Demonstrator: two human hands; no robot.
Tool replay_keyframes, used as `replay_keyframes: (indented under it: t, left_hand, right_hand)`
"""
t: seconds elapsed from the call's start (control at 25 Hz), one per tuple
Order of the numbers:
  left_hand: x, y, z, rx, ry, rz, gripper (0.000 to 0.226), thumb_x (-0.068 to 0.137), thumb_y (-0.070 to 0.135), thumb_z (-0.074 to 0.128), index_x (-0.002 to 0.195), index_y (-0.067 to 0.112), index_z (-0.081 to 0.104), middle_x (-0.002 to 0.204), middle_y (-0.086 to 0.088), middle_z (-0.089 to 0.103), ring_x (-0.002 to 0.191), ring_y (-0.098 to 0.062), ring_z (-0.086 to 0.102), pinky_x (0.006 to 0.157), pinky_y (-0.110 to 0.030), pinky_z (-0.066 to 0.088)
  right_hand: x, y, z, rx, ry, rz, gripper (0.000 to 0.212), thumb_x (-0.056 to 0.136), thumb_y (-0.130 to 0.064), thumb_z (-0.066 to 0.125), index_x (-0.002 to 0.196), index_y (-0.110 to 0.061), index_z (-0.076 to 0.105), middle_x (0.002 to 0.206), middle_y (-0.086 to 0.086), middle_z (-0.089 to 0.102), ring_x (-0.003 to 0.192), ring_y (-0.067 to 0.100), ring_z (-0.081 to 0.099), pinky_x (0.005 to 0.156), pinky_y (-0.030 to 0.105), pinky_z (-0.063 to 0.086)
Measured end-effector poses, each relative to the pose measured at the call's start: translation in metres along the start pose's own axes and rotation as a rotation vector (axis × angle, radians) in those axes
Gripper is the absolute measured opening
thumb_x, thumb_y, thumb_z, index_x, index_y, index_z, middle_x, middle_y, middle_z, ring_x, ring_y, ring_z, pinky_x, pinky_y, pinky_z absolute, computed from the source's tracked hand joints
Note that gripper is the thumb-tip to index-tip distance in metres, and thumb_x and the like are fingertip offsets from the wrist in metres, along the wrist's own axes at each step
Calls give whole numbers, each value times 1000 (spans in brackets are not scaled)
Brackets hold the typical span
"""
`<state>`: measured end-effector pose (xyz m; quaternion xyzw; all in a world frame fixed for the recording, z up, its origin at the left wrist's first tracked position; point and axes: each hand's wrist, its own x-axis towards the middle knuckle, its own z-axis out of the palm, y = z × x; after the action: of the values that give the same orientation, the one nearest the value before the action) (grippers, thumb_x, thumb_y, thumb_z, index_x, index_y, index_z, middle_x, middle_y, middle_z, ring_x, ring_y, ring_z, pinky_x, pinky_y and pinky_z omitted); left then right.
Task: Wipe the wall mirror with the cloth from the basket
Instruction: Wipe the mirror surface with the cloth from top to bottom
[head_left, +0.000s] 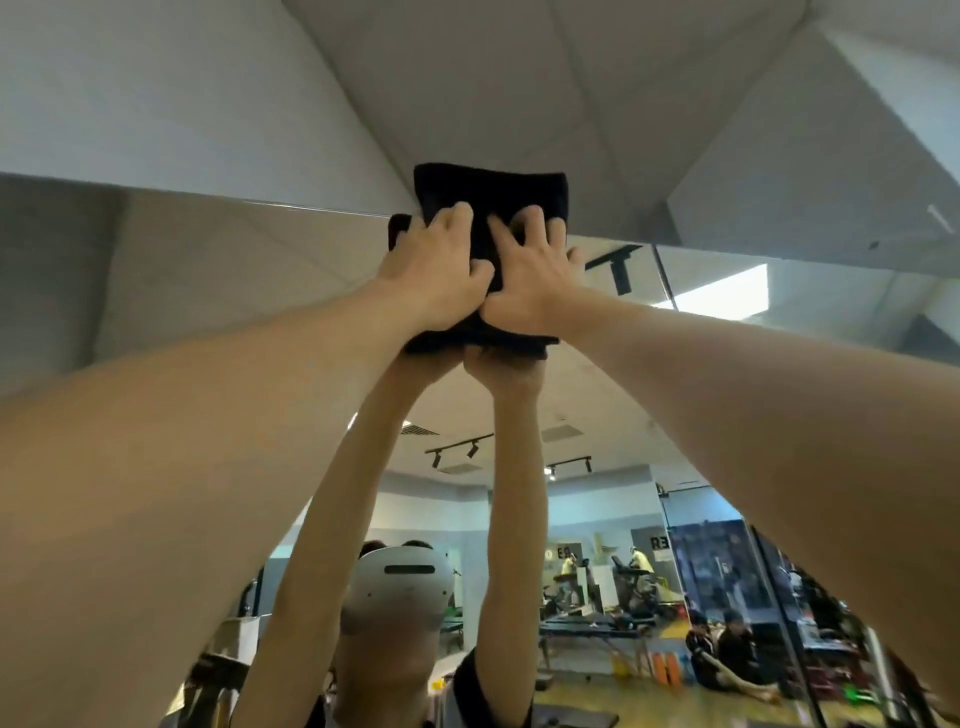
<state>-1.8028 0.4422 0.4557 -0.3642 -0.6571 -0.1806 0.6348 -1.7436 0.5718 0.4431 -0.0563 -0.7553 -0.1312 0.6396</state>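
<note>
A black folded cloth lies against the top edge of the wall mirror, its upper part over the white wall above. My left hand and my right hand press on it side by side, arms stretched up, fingers spread and bent at the tips into the fabric. The mirror shows my raised arms and head-worn camera below the cloth. No basket is in view.
The mirror's top edge runs across the view, with white wall and ceiling panels above. A vertical seam splits the mirror at right. Reflected are gym machines, benches and seated people.
</note>
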Motion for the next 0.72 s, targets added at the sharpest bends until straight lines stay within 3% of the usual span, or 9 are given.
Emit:
replay_keyframes:
  t: [0.08, 0.16, 0.4, 0.72]
  left_hand:
    - [11, 7, 19, 36, -9, -18, 53, 102, 36, 37, 152, 19, 31, 161, -8, 31, 142, -45, 30, 119, -57, 24]
    - [18, 7, 30, 76, -1, -60, 60, 104, 40, 30, 162, 27, 19, 171, -2, 14, 152, -42, 15, 126, -56, 10]
    - [24, 16, 43, 115, 94, -49, 64, 99, 44, 21, 161, 28, 24, 170, -1, 18, 150, -43, 18, 125, -57, 11]
    - [35, 77, 71, 123, 66, -31, 60, 104, 42, 23, 162, 26, 21, 171, -2, 14, 150, -45, 16, 125, -59, 6]
  right_hand:
    - [7, 14, 6, 58, 17, 11, 84, 90, -49, 51, 162, -29, 14, 165, 7, 13, 151, 35, 11, 121, 54, 16]
    - [7, 22, 15, 157, 12, 4, 78, 96, -48, 44, 165, -28, 11, 171, 5, 4, 158, 30, -3, 127, 51, 3]
    - [7, 36, 21, 182, 114, -35, 68, 101, -36, 36, 164, -21, 17, 173, 9, 8, 159, 30, 0, 129, 48, 3]
    - [-8, 100, 18, 185, 122, -1, 65, 104, -33, 38, 164, -22, 18, 172, 7, 10, 159, 28, 2, 130, 44, 6]
